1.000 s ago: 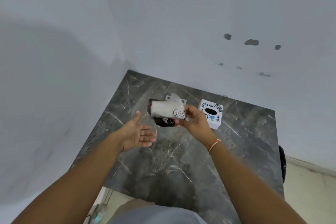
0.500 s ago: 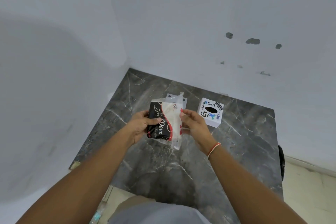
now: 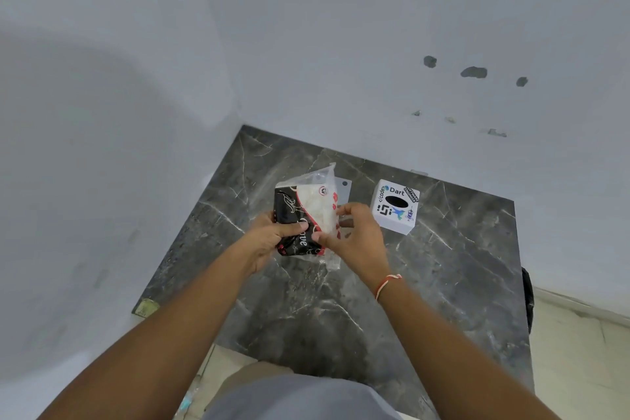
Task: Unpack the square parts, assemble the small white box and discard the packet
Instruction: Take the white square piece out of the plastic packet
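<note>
Worktop (image 3: 443, 283) — dark marble slab set into the wall corner, mostly bare. White box (image 3: 395, 206) with stickers and an oval hole on top sits near the back edge, right of centre; looks already assembled, though I can't tell if it's the one the task means. A pale flat square part (image 3: 343, 189) lies on the worktop just behind the packet, mostly hidden.

Packet (image 3: 308, 215) is held above the worktop's back-centre, upright, clear plastic with a black printed side and white contents inside. Left hand (image 3: 269, 239) is wrapped around its lower left, thumb across the front. Right hand (image 3: 354, 235) pinches the clear right edge between thumb and fingertips.

Progress: early, by my read — packet looks mostly full, unpacking barely under way. Assembly and discarding the packet are still to do.
</note>
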